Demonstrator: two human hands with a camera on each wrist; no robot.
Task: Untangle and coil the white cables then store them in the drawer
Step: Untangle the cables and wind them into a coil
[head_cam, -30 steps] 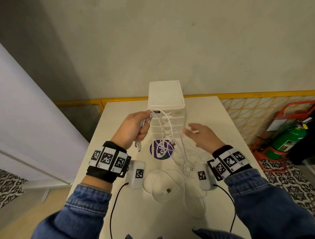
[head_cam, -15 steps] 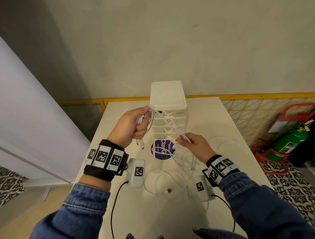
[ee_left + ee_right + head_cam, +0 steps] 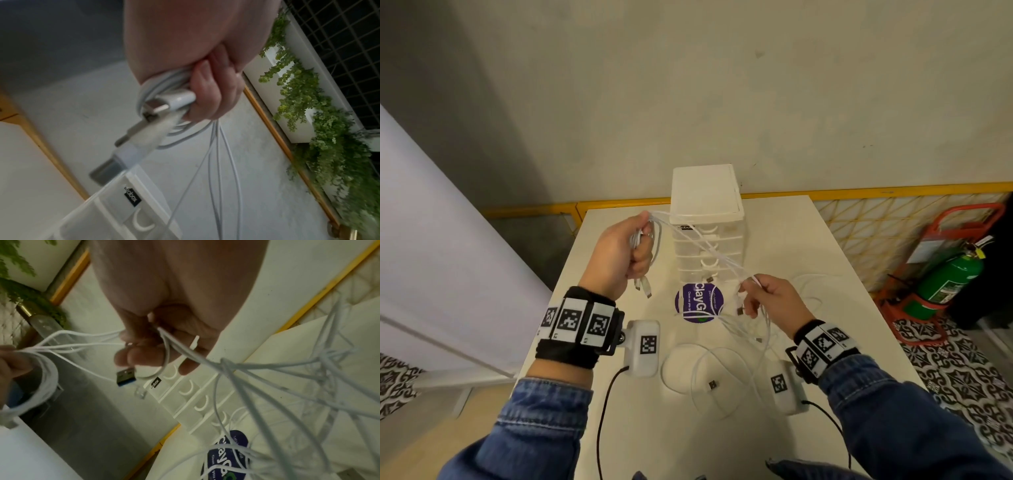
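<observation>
White cables (image 3: 700, 245) are stretching taut, sloping down-right from the coil the left hand (image 3: 619, 251) is clenching to the right hand (image 3: 770, 298), pinching strands above what seems a knotted tangle (image 3: 226, 363).

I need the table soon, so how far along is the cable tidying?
Early on. Done: a few loops of white cable sit coiled in the left hand. In hand: the right hand pinches several strands stretched between both hands. Left: a loose tangle lies on the table, and the drawer unit looks closed, with nothing visibly stored.
</observation>
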